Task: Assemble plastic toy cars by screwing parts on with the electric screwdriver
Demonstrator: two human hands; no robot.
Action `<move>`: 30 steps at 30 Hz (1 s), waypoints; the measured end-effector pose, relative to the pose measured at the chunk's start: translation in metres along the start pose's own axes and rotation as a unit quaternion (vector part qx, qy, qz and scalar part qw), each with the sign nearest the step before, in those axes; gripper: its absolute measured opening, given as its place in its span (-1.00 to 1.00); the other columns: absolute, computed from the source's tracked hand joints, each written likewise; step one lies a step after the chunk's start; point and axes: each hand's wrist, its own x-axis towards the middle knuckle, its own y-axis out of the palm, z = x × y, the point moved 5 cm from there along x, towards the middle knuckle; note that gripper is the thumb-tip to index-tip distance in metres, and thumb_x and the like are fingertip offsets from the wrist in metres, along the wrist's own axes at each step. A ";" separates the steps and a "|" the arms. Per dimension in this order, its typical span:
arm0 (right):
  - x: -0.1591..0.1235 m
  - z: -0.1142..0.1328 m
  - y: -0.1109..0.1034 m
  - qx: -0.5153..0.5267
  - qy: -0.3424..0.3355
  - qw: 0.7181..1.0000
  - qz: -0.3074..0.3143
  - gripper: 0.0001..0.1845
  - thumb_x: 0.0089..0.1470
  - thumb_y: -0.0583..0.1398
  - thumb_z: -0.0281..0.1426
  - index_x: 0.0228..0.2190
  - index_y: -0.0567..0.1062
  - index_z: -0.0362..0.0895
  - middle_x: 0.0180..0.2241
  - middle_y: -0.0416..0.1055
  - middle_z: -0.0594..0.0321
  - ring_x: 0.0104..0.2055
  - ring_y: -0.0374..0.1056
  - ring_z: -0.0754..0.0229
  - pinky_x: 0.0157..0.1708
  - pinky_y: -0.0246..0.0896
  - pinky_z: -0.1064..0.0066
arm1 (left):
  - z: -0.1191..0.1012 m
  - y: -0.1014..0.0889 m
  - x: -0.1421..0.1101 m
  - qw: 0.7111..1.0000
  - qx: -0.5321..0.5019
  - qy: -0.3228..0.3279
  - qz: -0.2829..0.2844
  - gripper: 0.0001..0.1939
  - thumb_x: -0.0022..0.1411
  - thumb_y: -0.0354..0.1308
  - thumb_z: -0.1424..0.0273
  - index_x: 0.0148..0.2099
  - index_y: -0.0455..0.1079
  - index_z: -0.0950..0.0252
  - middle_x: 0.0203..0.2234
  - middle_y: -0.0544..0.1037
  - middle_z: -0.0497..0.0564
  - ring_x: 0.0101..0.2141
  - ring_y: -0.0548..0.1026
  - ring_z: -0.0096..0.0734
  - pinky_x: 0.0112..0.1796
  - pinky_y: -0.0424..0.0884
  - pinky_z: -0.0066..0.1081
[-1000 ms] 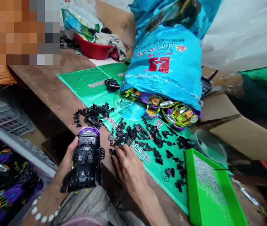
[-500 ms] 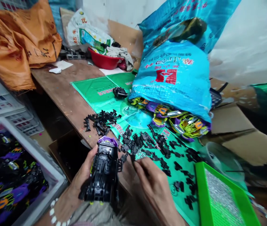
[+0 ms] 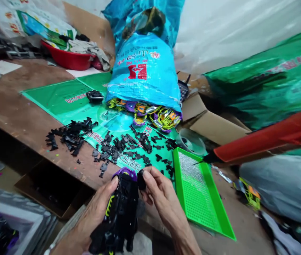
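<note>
Here, the left hand grips a black toy body along its side, the purple end pointing away from the person, near the front edge of the surface. The right hand pinches a small black part between thumb and fingers, right beside that purple end — whether the two touch, I cannot tell. Beyond, loose black pieces lie scattered over a green sheet; to the right sits a green tray — silvery bits gather at its far end.
</note>
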 end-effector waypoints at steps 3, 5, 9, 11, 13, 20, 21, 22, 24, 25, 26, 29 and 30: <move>-0.006 -0.001 -0.011 0.018 -0.044 0.998 -0.049 -0.55 0.01 0.25 -0.03 -0.22 0.33 -0.08 -0.48 0.27 0.38 -0.56 0.16 0.39 -0.62 0.05 0.56 | -0.001 0.006 0.000 1.000 0.004 -0.013 0.008 -0.48 0.09 0.27 0.13 0.07 0.47 0.25 0.12 0.48 0.07 0.25 0.21 0.02 0.16 0.25 -0.21; -0.011 0.000 -0.018 -0.001 -0.083 0.995 -0.059 -0.54 0.00 0.28 -0.07 -0.16 0.32 -0.06 -0.39 0.32 0.33 -0.48 0.24 0.36 -0.55 0.17 0.54 | -0.002 0.012 -0.002 0.999 0.008 -0.032 0.006 -0.49 0.10 0.27 0.12 0.05 0.49 0.24 0.14 0.46 0.06 0.24 0.23 0.03 0.15 0.27 -0.20; -0.019 0.004 -0.028 -0.148 -0.171 0.973 -0.050 -0.68 0.14 0.20 -0.19 -0.11 0.37 -0.05 -0.37 0.36 0.30 -0.43 0.28 0.34 -0.42 0.25 0.51 | -0.001 0.026 -0.007 0.998 0.031 -0.054 -0.026 -0.46 0.09 0.27 0.08 0.06 0.49 0.25 0.15 0.44 0.06 0.27 0.18 0.02 0.20 0.19 -0.20; -0.021 0.008 -0.033 -0.217 -0.224 0.948 -0.061 -0.77 0.21 0.14 -0.26 -0.12 0.41 -0.07 -0.38 0.41 0.29 -0.46 0.29 0.35 -0.42 0.25 0.50 | 0.000 0.036 -0.008 0.998 0.036 -0.049 -0.011 -0.45 0.09 0.26 0.06 0.06 0.49 0.26 0.13 0.47 0.06 0.28 0.16 0.01 0.24 0.12 -0.19; -0.022 0.011 -0.036 -0.252 -0.269 0.927 -0.070 -0.82 0.24 0.10 -0.32 -0.20 0.46 -0.10 -0.37 0.46 0.25 -0.44 0.35 0.33 -0.38 0.29 0.48 | 0.004 0.046 -0.008 0.998 0.037 -0.040 0.021 -0.47 0.09 0.27 0.08 0.03 0.51 0.28 0.09 0.51 0.08 0.28 0.16 0.01 0.25 0.08 -0.16; -0.027 -0.006 -0.055 -0.082 -0.115 0.989 -0.039 -0.58 0.21 0.13 -0.24 0.07 0.39 -0.08 -0.47 0.43 0.31 -0.61 0.37 0.35 -0.63 0.24 0.51 | 0.019 0.047 -0.002 0.996 0.043 -0.065 0.041 -0.46 0.12 0.23 0.06 0.05 0.50 0.30 0.04 0.54 0.13 0.22 0.27 0.04 0.19 0.21 -0.10; -0.029 -0.010 -0.058 -0.028 -0.081 0.996 -0.039 -0.54 0.18 0.16 -0.22 0.09 0.38 -0.08 -0.52 0.39 0.34 -0.64 0.36 0.35 -0.64 0.22 0.52 | 0.020 0.047 -0.002 0.995 0.047 -0.069 0.046 -0.46 0.13 0.23 0.06 0.05 0.50 0.29 0.02 0.56 0.14 0.20 0.31 0.05 0.17 0.24 -0.10; -0.031 -0.011 -0.061 0.017 -0.060 0.997 -0.047 -0.53 0.15 0.20 -0.21 0.07 0.40 -0.09 -0.56 0.38 0.36 -0.64 0.36 0.35 -0.64 0.21 0.53 | 0.021 0.049 -0.002 0.995 0.049 -0.073 0.053 -0.45 0.13 0.23 0.06 0.06 0.49 0.30 -0.02 0.58 0.15 0.16 0.35 0.06 0.15 0.28 -0.09; -0.034 -0.013 -0.066 0.085 -0.043 0.993 -0.077 -0.59 0.07 0.27 -0.20 -0.07 0.47 -0.11 -0.56 0.39 0.34 -0.63 0.35 0.35 -0.62 0.20 0.53 | 0.023 0.053 -0.003 0.993 0.043 -0.085 0.065 -0.43 0.13 0.22 0.05 0.08 0.48 0.31 -0.08 0.61 0.18 0.09 0.43 0.07 0.09 0.34 -0.07; -0.035 -0.014 -0.067 0.111 -0.041 0.989 -0.088 -0.62 0.03 0.30 -0.20 -0.13 0.48 -0.11 -0.54 0.40 0.33 -0.63 0.35 0.35 -0.62 0.18 0.53 | 0.023 0.056 -0.003 0.993 0.037 -0.092 0.069 -0.41 0.13 0.21 0.04 0.09 0.47 0.32 -0.09 0.61 0.19 0.07 0.45 0.07 0.08 0.36 -0.07; -0.036 -0.014 -0.067 0.132 -0.040 0.986 -0.095 -0.64 0.01 0.32 -0.20 -0.17 0.49 -0.10 -0.52 0.41 0.32 -0.63 0.35 0.35 -0.62 0.17 0.53 | 0.024 0.060 -0.004 0.992 0.034 -0.095 0.074 -0.39 0.13 0.21 0.03 0.10 0.46 0.33 -0.08 0.61 0.20 0.06 0.46 0.08 0.07 0.36 -0.06; -0.037 -0.013 -0.064 0.128 -0.045 0.986 -0.094 -0.68 0.00 0.33 -0.20 -0.20 0.55 -0.06 -0.46 0.42 0.31 -0.60 0.33 0.37 -0.62 0.11 0.53 | 0.021 0.069 -0.008 0.993 0.042 -0.077 0.080 -0.40 0.10 0.24 0.04 0.08 0.47 0.33 0.01 0.55 0.19 0.16 0.36 0.06 0.15 0.28 -0.10; -0.037 -0.010 -0.064 0.099 -0.057 0.989 -0.096 -0.70 0.01 0.32 -0.21 -0.20 0.58 -0.04 -0.45 0.42 0.30 -0.58 0.31 0.38 -0.60 0.11 0.52 | 0.018 0.071 -0.009 0.994 0.047 -0.062 0.079 -0.42 0.10 0.25 0.05 0.06 0.49 0.32 0.05 0.53 0.16 0.21 0.30 0.03 0.19 0.22 -0.13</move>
